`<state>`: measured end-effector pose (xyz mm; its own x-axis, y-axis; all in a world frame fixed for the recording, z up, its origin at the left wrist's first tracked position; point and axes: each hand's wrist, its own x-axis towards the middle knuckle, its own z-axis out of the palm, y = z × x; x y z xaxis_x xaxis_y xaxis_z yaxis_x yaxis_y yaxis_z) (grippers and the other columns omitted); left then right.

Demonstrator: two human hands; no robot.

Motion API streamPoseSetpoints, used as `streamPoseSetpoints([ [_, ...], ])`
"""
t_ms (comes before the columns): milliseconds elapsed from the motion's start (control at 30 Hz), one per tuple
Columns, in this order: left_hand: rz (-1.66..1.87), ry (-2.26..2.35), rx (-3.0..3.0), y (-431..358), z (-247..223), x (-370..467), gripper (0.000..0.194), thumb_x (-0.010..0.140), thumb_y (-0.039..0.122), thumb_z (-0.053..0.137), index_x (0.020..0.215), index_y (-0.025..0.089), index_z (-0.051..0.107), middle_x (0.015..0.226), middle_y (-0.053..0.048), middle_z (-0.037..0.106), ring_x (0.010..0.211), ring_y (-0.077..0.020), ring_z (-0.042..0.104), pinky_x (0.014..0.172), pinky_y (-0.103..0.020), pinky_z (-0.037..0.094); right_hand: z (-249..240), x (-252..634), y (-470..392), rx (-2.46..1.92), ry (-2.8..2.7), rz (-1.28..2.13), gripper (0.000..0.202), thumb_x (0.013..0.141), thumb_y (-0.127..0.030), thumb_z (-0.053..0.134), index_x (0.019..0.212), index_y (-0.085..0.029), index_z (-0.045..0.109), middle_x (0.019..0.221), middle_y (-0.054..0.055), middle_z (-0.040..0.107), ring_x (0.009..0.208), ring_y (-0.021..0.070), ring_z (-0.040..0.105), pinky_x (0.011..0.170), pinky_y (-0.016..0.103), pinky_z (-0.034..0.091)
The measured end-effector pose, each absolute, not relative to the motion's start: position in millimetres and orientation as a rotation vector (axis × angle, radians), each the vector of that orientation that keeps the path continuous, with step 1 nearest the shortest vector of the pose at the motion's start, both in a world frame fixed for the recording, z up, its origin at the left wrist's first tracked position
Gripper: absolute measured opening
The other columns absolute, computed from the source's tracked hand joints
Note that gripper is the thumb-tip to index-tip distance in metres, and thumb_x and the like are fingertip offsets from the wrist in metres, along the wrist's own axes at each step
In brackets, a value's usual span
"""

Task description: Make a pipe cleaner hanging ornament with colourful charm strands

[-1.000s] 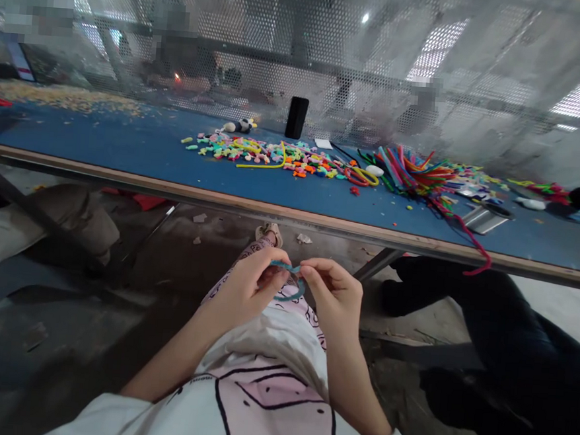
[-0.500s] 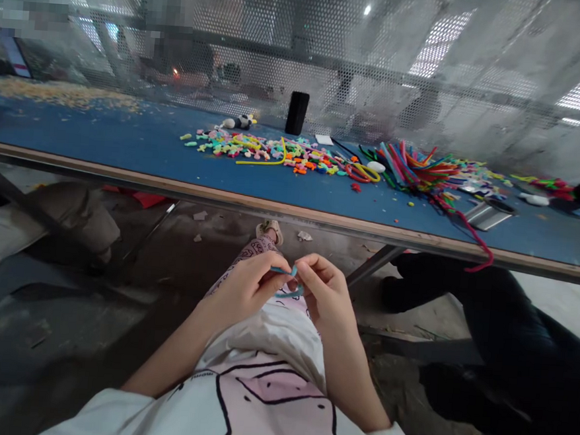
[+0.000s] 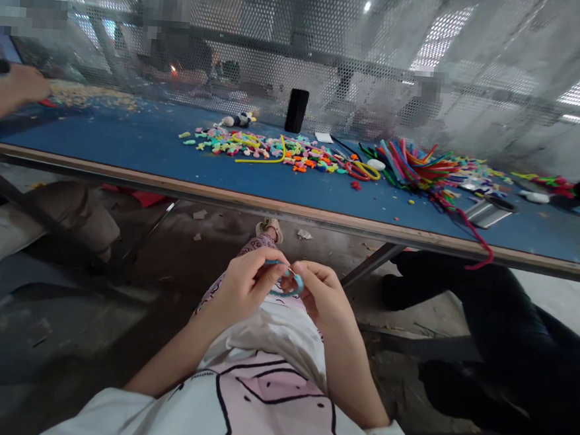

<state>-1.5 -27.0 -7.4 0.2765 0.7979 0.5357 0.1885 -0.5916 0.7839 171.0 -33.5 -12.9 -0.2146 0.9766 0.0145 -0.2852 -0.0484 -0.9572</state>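
A light-blue pipe cleaner [image 3: 285, 293], bent into a loop, is held above my lap between both hands. My left hand [image 3: 250, 278] is closed, thumb and index finger pinching one stretch of it. Opposite, my right hand [image 3: 322, 292] is closed in a pinch at the other end, close to the left fingertips. A thin, pale, wire-like line bridges the small gap between the two pinches; what it is exactly is too small to tell. The lower part of the loop hangs below the fingers.
The blue table [image 3: 174, 163] ahead holds a pile of small colourful twisted pieces [image 3: 255, 145], a bundle of pipe cleaners [image 3: 413, 165], a black upright object [image 3: 296, 110] and a metal cylinder [image 3: 489, 213]. Another person's hand [image 3: 28, 83] is at far left; a person's dark-clad leg [image 3: 502, 312] is at right.
My hands have come slightly apart, and the left has shifted a little to the left. A thin line now shows between the fingertips. Another person's hand has entered at far left.
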Motion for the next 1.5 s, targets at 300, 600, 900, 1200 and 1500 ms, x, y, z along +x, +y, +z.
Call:
streamPoseSetpoints([
  [300,1.187,1.132,1.636,-24.1,-4.2,3.0,0.029,0.095,0.044,0.055,0.089,0.016,0.062,0.066,0.003,0.052,0.054,-0.0093,0.042,0.049,-0.021,0.029,-16.9,166.3,-32.8,-0.957,-1.746,0.189,0.019,0.087,-0.016,0.066,0.104,-0.023,0.067,0.094,0.005,0.071,0.086,0.0180,0.065,0.077,0.032,0.050],
  [600,1.075,0.978,1.553,-24.0,-8.2,4.1,0.029,0.098,0.045,0.049,0.098,0.017,0.059,0.080,0.000,0.058,0.065,-0.0122,0.048,0.058,-0.023,0.037,-23.9,172.7,-27.4,-0.813,-1.821,-0.210,0.019,0.088,-0.015,0.071,0.102,-0.027,0.074,0.093,0.003,0.077,0.082,0.0176,0.068,0.078,0.036,0.050],
  [900,1.016,1.085,2.003,-32.1,-0.8,-2.9,0.023,0.103,0.033,0.038,0.116,0.021,0.052,0.086,-0.004,0.065,0.072,-0.0180,0.062,0.064,-0.027,0.041,-24.9,179.5,-29.0,-0.867,-1.781,-0.068,0.011,0.087,-0.023,0.072,0.091,-0.031,0.078,0.090,0.004,0.076,0.083,0.0223,0.065,0.073,0.041,0.055],
  [1200,0.858,1.040,2.206,-32.8,4.1,-8.5,0.015,0.101,0.028,0.042,0.109,0.020,0.052,0.073,0.000,0.063,0.054,-0.0149,0.057,0.053,-0.024,0.033,-19.7,172.3,-33.3,-0.829,-1.524,0.456,0.004,0.080,-0.023,0.079,0.082,-0.027,0.078,0.076,0.004,0.071,0.073,0.0197,0.064,0.066,0.036,0.052],
  [1500,1.050,0.871,1.959,-29.9,-12.5,-3.3,0.016,0.096,0.036,0.056,0.099,0.020,0.055,0.075,0.000,0.068,0.063,-0.0129,0.064,0.057,-0.022,0.044,-17.2,167.7,-29.2,-0.842,-0.919,1.608,0.038,0.065,-0.046,0.088,0.060,-0.017,0.064,0.057,0.000,0.060,0.051,0.0094,0.050,0.052,0.023,0.041],
])
